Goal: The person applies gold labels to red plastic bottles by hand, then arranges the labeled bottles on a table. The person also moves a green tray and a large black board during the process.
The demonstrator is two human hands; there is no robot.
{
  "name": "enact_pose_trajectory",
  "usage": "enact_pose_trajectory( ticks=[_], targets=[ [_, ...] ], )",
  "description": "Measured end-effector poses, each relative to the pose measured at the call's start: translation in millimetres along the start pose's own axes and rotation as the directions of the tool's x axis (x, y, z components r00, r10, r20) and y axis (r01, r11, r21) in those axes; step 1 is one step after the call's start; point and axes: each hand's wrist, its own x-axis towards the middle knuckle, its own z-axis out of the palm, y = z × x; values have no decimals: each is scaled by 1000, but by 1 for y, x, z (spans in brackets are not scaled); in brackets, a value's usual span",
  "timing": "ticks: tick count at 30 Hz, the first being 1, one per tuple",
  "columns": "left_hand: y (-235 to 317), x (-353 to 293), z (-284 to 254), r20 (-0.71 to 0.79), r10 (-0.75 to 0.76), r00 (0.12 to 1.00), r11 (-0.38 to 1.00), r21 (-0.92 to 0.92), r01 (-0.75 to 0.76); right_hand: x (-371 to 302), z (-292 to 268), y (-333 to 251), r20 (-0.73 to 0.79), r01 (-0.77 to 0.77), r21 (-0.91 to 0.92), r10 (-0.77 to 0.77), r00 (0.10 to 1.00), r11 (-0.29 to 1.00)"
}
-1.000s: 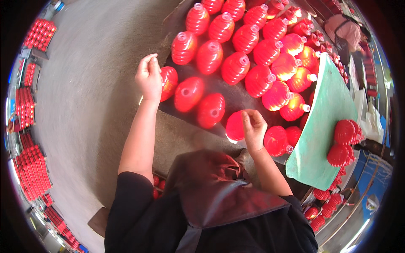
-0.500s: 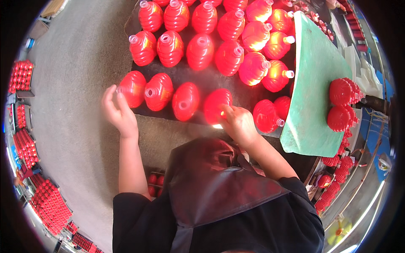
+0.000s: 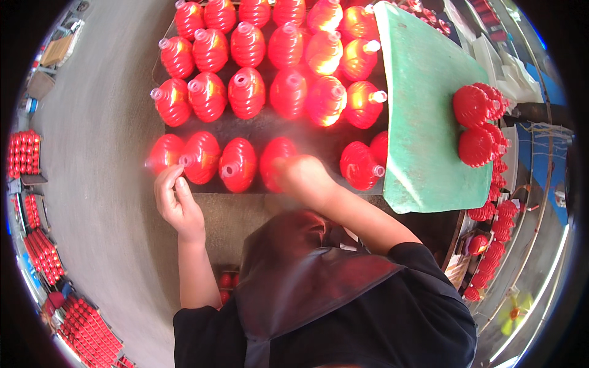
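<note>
A row of red, ribbed, glossy plastic bottles with clear necks lies along the near edge of the dark tabletop. My left hand (image 3: 179, 201) has its fingers stretched out and its thumb slightly apart, with the fingertips at the neck of the second bottle (image 3: 201, 158) from the left. The leftmost bottle (image 3: 165, 153) is just beyond it. My right hand (image 3: 307, 179) is closed at the near end of the fourth bottle (image 3: 277, 156), covering its neck; its fingertips are hidden and slightly blurred. Between the hands lies the third bottle (image 3: 239, 161).
Several more rows of red bottles (image 3: 247, 92) fill the table behind. A green sheet (image 3: 429, 122) lies at the right, with red ribbed pieces (image 3: 475, 146) on it. Stacks of red bottles (image 3: 89, 328) stand far left, and a yellow fan (image 3: 514, 313) is at lower right.
The view has shifted, so the table appears farther left. My left hand has moved from the leftmost bottle to the second one's neck. My right hand stays at the fourth bottle.
</note>
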Motion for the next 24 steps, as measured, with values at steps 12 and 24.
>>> enact_pose_trajectory(
  ticks=[12,24],
  targets=[
    [152,20,118,168,196,966,964,-214,-159,-147,-100,41,-261,19,147,20,965,989],
    [462,-9,412,520,652,552,758,-479,-443,-404,-245,192,-786,-621,212,509,351,755]
  ],
)
